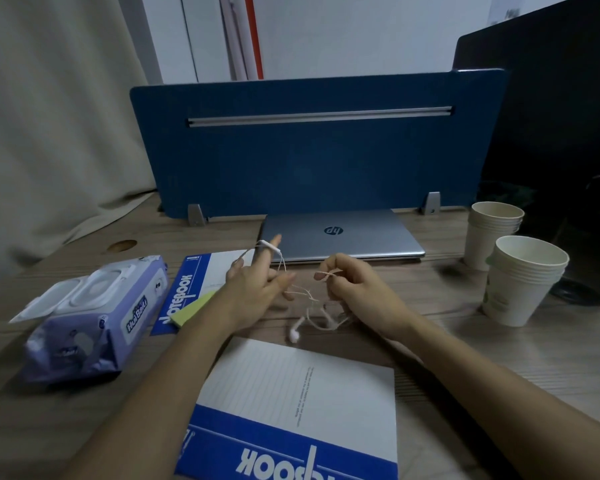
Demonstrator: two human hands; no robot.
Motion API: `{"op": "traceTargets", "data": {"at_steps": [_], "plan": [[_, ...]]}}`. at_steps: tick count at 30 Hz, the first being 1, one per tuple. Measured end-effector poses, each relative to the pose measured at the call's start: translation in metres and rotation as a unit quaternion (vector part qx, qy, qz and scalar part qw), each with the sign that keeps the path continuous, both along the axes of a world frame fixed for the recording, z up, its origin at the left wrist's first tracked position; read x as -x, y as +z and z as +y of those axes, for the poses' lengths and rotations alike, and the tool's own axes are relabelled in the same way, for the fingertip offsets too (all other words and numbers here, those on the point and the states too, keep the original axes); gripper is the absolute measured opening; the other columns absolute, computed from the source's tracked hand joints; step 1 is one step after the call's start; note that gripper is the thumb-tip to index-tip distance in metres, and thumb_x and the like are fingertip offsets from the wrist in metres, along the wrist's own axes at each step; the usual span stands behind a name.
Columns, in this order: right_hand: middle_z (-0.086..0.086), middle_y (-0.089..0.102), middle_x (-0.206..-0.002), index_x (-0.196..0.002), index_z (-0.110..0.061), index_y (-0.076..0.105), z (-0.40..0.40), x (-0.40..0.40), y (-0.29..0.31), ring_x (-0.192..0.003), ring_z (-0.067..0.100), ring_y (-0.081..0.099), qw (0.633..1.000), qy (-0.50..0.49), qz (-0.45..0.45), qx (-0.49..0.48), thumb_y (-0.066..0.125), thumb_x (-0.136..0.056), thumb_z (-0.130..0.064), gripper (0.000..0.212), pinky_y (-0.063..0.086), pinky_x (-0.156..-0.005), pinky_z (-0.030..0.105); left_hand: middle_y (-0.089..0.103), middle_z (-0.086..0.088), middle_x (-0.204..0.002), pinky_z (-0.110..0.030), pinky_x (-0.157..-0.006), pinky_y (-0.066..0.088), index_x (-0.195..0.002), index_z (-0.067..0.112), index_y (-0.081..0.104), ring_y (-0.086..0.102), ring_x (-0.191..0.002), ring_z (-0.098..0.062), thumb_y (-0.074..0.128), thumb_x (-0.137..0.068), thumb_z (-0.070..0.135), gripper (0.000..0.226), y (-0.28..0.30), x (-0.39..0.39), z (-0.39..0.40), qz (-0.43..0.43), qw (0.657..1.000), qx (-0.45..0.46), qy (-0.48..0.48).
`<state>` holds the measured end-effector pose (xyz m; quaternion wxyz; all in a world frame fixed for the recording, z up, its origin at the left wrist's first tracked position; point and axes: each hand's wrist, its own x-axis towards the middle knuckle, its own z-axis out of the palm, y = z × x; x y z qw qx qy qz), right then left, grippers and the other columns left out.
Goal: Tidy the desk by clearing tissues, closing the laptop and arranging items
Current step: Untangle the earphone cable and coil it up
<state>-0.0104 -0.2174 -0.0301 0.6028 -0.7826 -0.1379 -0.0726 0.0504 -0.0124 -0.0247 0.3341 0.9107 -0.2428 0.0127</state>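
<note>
White wired earphones (309, 315) hang between my two hands above the wooden desk (447, 327). My left hand (257, 289) has the cord looped over its raised fingers, the inline remote lying across the index finger. My right hand (350, 282) pinches the cord between thumb and finger. An earbud dangles just above the near notebook (302, 393). The silver laptop (340, 237) lies closed behind my hands. A second notebook (194, 285) with a yellow sticky pad (191, 311) on it lies at the left.
A purple wet-wipes pack (94, 320) with its lid flipped open lies at the left. Two stacks of paper cups (520, 278) stand at the right. A blue divider panel (312, 147) closes the back of the desk, and a dark monitor (551, 133) stands at the far right.
</note>
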Motion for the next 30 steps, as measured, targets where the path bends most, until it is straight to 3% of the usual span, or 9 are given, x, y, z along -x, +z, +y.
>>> {"op": "traceTargets", "data": {"at_steps": [5,8,10,14,17,20,22,26,30], "plan": [[-0.015,0.05,-0.055,-0.087,-0.017,0.074,-0.025,-0.002,0.012,-0.05,-0.002,0.04,0.996,-0.003,-0.036,0.082,0.074,-0.084,-0.028,0.011,0.031,-0.05,0.015,0.069,0.012,-0.098,-0.035,-0.092,0.049,-0.127,0.034,0.06,0.061,-0.098,-0.004,0.046,-0.101,0.037,0.03,0.004,0.001,0.017,-0.053,0.995,0.071,0.036],[-0.015,0.046,-0.047,-0.084,-0.022,0.073,-0.045,-0.007,0.012,-0.048,0.003,0.037,0.969,-0.049,-0.043,0.238,0.077,-0.078,-0.043,0.022,0.03,-0.05,0.024,0.057,0.011,-0.054,-0.016,-0.047,0.035,-0.085,0.022,0.069,0.048,-0.049,0.0,0.046,-0.101,0.027,0.029,0.006,-0.005,0.026,-0.103,0.978,0.152,0.098],[-0.009,0.055,-0.054,-0.076,-0.021,0.069,-0.05,-0.011,0.009,-0.051,0.007,0.043,0.943,-0.095,-0.043,0.316,0.07,-0.085,-0.044,0.025,0.035,-0.054,0.032,0.041,0.007,-0.044,-0.014,-0.038,0.027,-0.068,0.015,0.058,0.04,-0.039,-0.003,0.045,-0.102,0.026,0.038,0.009,-0.012,0.03,-0.123,0.966,0.185,0.132],[0.006,0.063,-0.078,-0.067,-0.023,0.064,-0.048,-0.017,0.006,-0.071,0.019,0.058,0.941,-0.133,-0.043,0.307,0.055,-0.097,-0.038,0.035,0.044,-0.068,0.036,0.04,0.011,-0.044,-0.013,-0.04,0.028,-0.063,0.014,0.046,0.036,-0.042,0.0,0.044,-0.1,0.033,0.041,0.008,-0.018,0.031,-0.091,0.95,0.25,0.162],[0.006,0.062,-0.086,-0.07,-0.023,0.069,-0.048,-0.017,0.006,-0.081,0.02,0.059,0.96,-0.129,-0.011,0.249,0.052,-0.099,-0.033,0.035,0.044,-0.079,0.037,0.061,0.008,-0.072,-0.023,-0.068,0.043,-0.073,0.015,0.063,0.054,-0.072,-0.005,0.047,-0.098,0.026,0.032,0.01,-0.02,0.03,-0.029,0.92,0.362,0.149],[0.006,0.066,-0.109,-0.102,-0.022,0.073,-0.048,-0.019,0.003,-0.108,0.027,0.056,0.945,-0.171,0.016,0.278,0.052,-0.098,-0.035,0.025,0.045,-0.094,0.042,0.073,-0.002,-0.102,-0.032,-0.09,0.046,-0.094,0.019,0.071,0.064,-0.102,-0.015,0.042,-0.101,0.018,0.03,0.015,-0.014,0.028,0.029,0.893,0.441,0.083],[0.002,0.056,-0.134,-0.131,-0.024,0.058,-0.042,-0.015,0.002,-0.129,0.026,0.041,0.929,-0.194,-0.008,0.314,0.051,-0.096,-0.045,0.042,0.035,-0.107,0.045,0.074,-0.008,-0.106,-0.033,-0.095,0.049,-0.103,0.011,0.069,0.067,-0.109,-0.022,0.038,-0.104,0.016,0.031,0.015,-0.006,0.02,0.086,0.873,0.48,0.014],[-0.003,0.046,-0.146,-0.144,-0.03,0.041,0.0,-0.002,0.005,-0.14,0.015,0.03,0.962,-0.058,-0.041,0.262,0.058,-0.077,-0.065,0.077,0.032,-0.113,0.039,0.072,-0.013,-0.098,-0.035,-0.09,0.055,-0.104,0.005,0.067,0.069,-0.099,-0.027,0.038,-0.104,0.02,0.033,0.019,0.012,-0.007,0.227,0.807,0.531,-0.128],[0.001,0.056,-0.135,-0.135,-0.027,0.049,0.031,-0.001,-0.001,-0.13,0.016,0.046,0.973,0.062,-0.027,0.22,0.076,-0.079,-0.045,0.065,0.038,-0.11,0.042,0.06,-0.004,-0.08,-0.034,-0.081,0.056,-0.101,0.007,0.062,0.061,-0.075,-0.016,0.042,-0.102,0.025,0.027,0.028,0.02,-0.017,0.301,0.724,0.59,-0.194]]}}
